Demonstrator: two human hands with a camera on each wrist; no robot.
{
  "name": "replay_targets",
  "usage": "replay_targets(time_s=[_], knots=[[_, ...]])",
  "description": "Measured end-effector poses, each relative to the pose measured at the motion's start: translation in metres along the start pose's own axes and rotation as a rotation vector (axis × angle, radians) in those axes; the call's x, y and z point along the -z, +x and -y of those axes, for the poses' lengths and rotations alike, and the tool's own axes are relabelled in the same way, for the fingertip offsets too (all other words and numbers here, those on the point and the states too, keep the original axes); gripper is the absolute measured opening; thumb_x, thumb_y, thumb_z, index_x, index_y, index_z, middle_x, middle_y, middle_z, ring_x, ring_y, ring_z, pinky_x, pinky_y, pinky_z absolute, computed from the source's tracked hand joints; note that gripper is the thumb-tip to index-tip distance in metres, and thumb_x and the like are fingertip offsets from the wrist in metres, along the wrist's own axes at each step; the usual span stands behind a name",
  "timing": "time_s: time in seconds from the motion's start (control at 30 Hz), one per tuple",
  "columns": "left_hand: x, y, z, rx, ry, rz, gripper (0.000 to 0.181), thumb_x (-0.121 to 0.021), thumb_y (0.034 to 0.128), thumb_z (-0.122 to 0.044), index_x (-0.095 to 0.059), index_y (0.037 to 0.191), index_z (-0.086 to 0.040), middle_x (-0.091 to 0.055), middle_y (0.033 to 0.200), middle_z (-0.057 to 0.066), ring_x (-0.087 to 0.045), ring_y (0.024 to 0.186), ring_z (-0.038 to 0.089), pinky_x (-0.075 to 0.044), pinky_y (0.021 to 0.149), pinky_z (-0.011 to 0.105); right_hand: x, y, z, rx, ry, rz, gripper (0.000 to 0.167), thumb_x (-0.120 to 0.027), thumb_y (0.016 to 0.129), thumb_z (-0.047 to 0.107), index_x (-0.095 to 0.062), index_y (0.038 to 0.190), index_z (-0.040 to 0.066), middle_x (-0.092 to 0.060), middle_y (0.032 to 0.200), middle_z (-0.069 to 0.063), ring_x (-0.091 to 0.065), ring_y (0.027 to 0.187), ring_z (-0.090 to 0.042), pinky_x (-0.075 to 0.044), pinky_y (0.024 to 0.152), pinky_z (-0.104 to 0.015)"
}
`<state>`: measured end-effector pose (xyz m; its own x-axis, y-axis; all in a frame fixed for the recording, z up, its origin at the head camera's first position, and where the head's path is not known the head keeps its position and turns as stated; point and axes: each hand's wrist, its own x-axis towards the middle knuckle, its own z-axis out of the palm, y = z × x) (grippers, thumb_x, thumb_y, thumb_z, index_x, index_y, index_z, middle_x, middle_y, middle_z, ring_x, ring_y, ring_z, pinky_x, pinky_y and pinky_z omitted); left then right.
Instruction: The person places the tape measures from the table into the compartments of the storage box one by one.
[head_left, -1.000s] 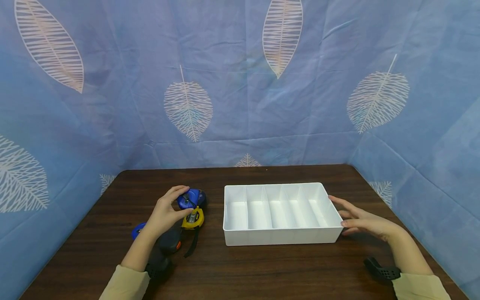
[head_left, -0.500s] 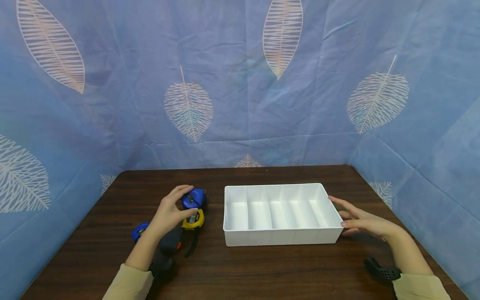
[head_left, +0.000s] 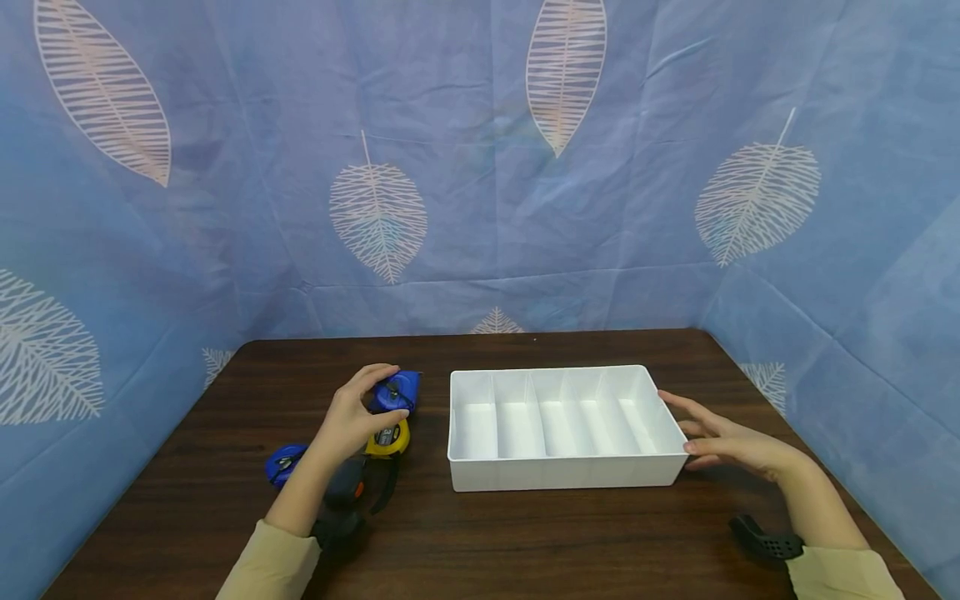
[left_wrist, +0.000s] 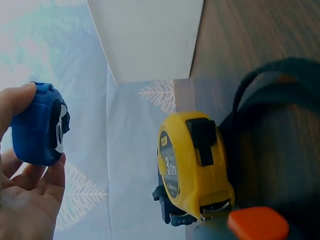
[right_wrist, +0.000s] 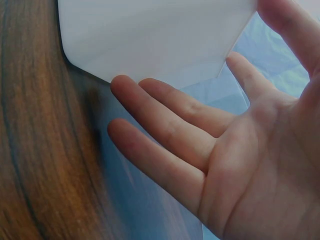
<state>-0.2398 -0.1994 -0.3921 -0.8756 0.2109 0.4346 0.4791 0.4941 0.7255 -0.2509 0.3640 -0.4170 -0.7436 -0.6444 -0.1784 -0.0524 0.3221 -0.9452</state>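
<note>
Between thumb and fingers, my left hand (head_left: 347,425) (left_wrist: 27,200) grips a blue tape measure (head_left: 399,390) (left_wrist: 36,127), held above the table. Just below it in the head view lies a yellow tape measure (head_left: 391,440) (left_wrist: 200,167) with a black strap. My right hand (head_left: 731,443) (right_wrist: 235,150), fingers spread and fairly straight, touches the right end of a white box (head_left: 562,474) (left_wrist: 150,40) (right_wrist: 155,35) with several narrow compartments. The compartments hold nothing.
Beside the left forearm lie another blue tape measure (head_left: 285,463) and a dark one with an orange button (head_left: 358,490), partly hidden by the arm. Blue leaf-patterned cloth (head_left: 480,208) hangs behind and beside the dark wooden table (head_left: 525,542).
My left hand has shifted a little to the right with the blue tape measure, uncovering more of the other blue one. The right hand and the box have not visibly moved.
</note>
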Motion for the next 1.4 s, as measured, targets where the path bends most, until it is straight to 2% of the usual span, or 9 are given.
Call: replay_targets(time_s=[0.43, 0.67, 0.8, 1.03, 1.2, 1.4], knots=[[-0.008, 0.002, -0.004, 0.004, -0.009, -0.005, 0.06, -0.081, 0.0776, -0.013, -0.056, 0.132, -0.009, -0.049, 0.135, 0.009, -0.052, 0.117, 0.034, -0.045, 0.093, 0.052, 0.001, -0.001, 0.001, 0.008, -0.005, 0.008, 0.074, -0.041, 0.1, 0.008, 0.007, 0.154, 0.023, -0.004, 0.149, -0.037, -0.05, 0.121, -0.016, -0.044, 0.09, -0.05], [-0.013, 0.002, -0.007, -0.015, -0.051, 0.004, 0.06, -0.082, 0.0767, -0.012, -0.057, 0.131, -0.009, -0.05, 0.133, 0.009, -0.053, 0.115, 0.032, -0.044, 0.094, 0.052, 0.0, -0.001, 0.001, 0.01, -0.017, 0.001, 0.074, -0.041, 0.1, 0.008, 0.008, 0.154, 0.02, -0.008, 0.149, -0.038, -0.05, 0.121, -0.02, -0.045, 0.09, -0.051], [-0.015, 0.002, -0.01, -0.028, -0.07, 0.002, 0.059, -0.081, 0.0765, -0.009, -0.057, 0.13, -0.007, -0.05, 0.132, 0.01, -0.053, 0.114, 0.033, -0.045, 0.093, 0.052, 0.001, -0.001, -0.001, 0.01, -0.018, 0.002, 0.073, -0.04, 0.1, 0.008, 0.007, 0.155, 0.023, -0.008, 0.148, -0.038, -0.05, 0.121, -0.022, -0.045, 0.09, -0.051], [-0.02, 0.001, -0.014, -0.015, -0.069, 0.009, 0.059, -0.082, 0.0757, -0.011, -0.058, 0.129, -0.009, -0.051, 0.133, 0.009, -0.053, 0.115, 0.033, -0.047, 0.091, 0.051, 0.001, -0.001, -0.002, 0.002, -0.018, -0.005, 0.073, -0.04, 0.1, 0.008, 0.005, 0.155, 0.026, -0.014, 0.148, -0.037, -0.049, 0.121, -0.028, -0.045, 0.09, -0.052], [-0.022, -0.001, -0.017, -0.025, -0.063, 0.009, 0.059, -0.083, 0.0747, -0.012, -0.059, 0.128, -0.01, -0.052, 0.132, 0.008, -0.052, 0.115, 0.032, -0.046, 0.092, 0.05, 0.001, 0.0, -0.001, 0.006, -0.012, 0.002, 0.073, -0.04, 0.1, 0.008, 0.006, 0.155, 0.024, -0.009, 0.149, -0.037, -0.05, 0.121, -0.022, -0.044, 0.09, -0.051], [-0.025, -0.001, -0.019, -0.029, -0.102, 0.023, 0.058, -0.083, 0.0752, -0.013, -0.059, 0.128, -0.01, -0.051, 0.132, 0.007, -0.051, 0.117, 0.031, -0.046, 0.091, 0.051, 0.001, 0.001, -0.001, 0.015, -0.007, 0.012, 0.074, -0.04, 0.1, 0.007, 0.007, 0.155, 0.024, -0.004, 0.149, -0.037, -0.05, 0.121, -0.016, -0.044, 0.09, -0.051]])
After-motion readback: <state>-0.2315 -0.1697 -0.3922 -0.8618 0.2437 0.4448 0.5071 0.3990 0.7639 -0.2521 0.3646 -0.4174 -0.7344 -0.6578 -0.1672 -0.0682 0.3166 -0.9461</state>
